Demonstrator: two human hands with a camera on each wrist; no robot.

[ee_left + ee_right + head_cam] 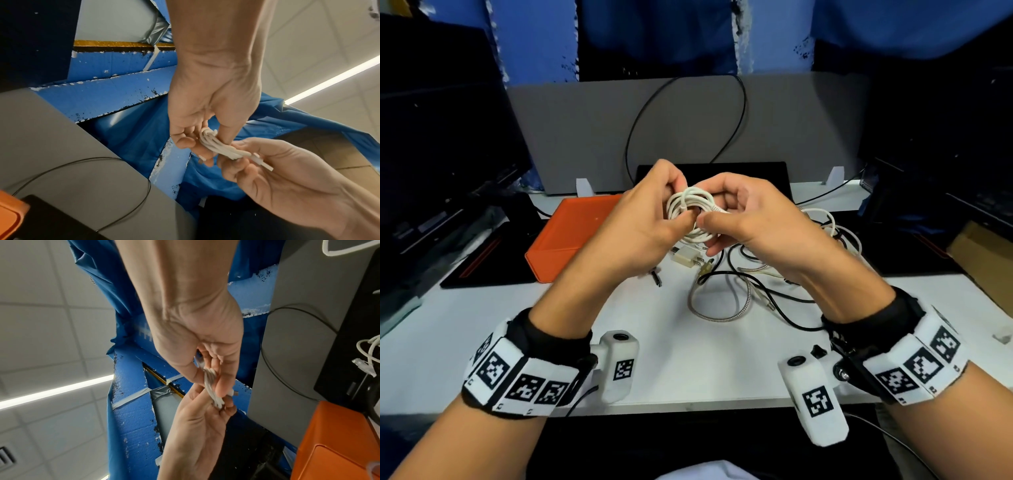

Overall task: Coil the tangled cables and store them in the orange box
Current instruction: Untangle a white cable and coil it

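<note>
The orange box (571, 233) lies left of centre on the surface (517, 329), open side up, long axis running up-right. Just right of it, mid-frame, the left hand (640, 219) pinches a white coil (690, 209), loops upright. The right hand (750, 219) grips its other side. The left hand is nearer the box; loose cables (756, 284) lie lower right.

The orange box (571, 236) is partly hidden — its right side behind the left hand (633, 226); the white cable coil's (690, 209) near loops sit behind thumbs.
</note>
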